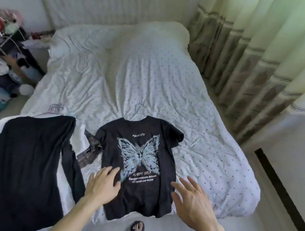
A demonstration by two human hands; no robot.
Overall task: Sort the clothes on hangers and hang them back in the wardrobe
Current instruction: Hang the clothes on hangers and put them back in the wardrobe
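Note:
A black T-shirt (137, 164) with a pale blue butterfly print lies flat at the foot of the bed, its hem hanging over the edge. A thin hanger hook (139, 106) pokes out of its collar. My left hand (103, 182) is spread over the shirt's lower left part, fingers straight. My right hand (192, 203) hovers with spread fingers at the shirt's right edge, holding nothing. To the left lies a black long-sleeved top (29, 160) on a white garment (65, 197). A plaid garment (89, 151) shows between the two black pieces. Pale hangers (55, 107) lie above the long-sleeved top.
The bed (153, 72) has a white dotted cover. Cluttered shelves with clothes and bags (1, 58) stand at the left. Curtains (263, 62) hang along the right side. A dark-edged panel (283, 196) stands at the right. My sandalled foot (137, 228) is on the floor below.

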